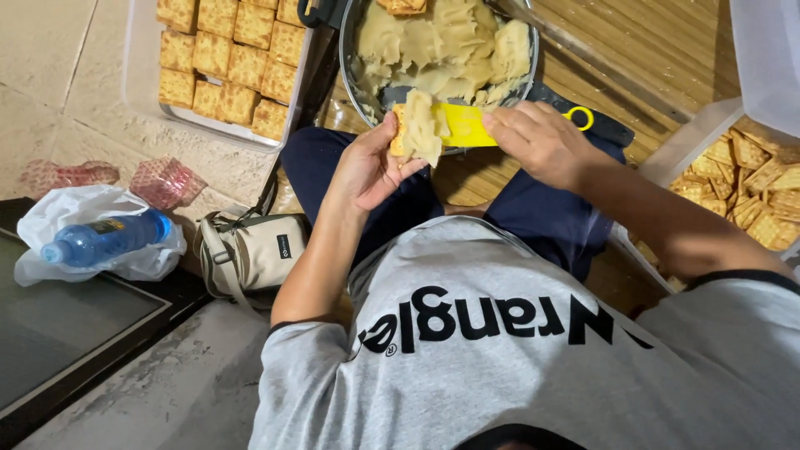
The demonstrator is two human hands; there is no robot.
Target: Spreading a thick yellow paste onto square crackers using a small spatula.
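Note:
My left hand (367,167) holds a square cracker (400,129) with a lump of pale filling (422,129) on it. My right hand (537,142) grips a yellow plastic scraper (467,127), whose blade lies against the filling on the cracker. Both hands are just in front of a metal bowl (357,96) full of the same pale paste (442,50). I sit cross-legged in dark trousers and a grey shirt.
A clear tray (137,75) of filled crackers (229,62) lies at upper left. A container (667,158) of plain crackers (750,192) stands at right. A beige bag (250,250), a blue water bottle (104,237) on a white plastic bag, and crumpled wrappers (162,179) lie at left.

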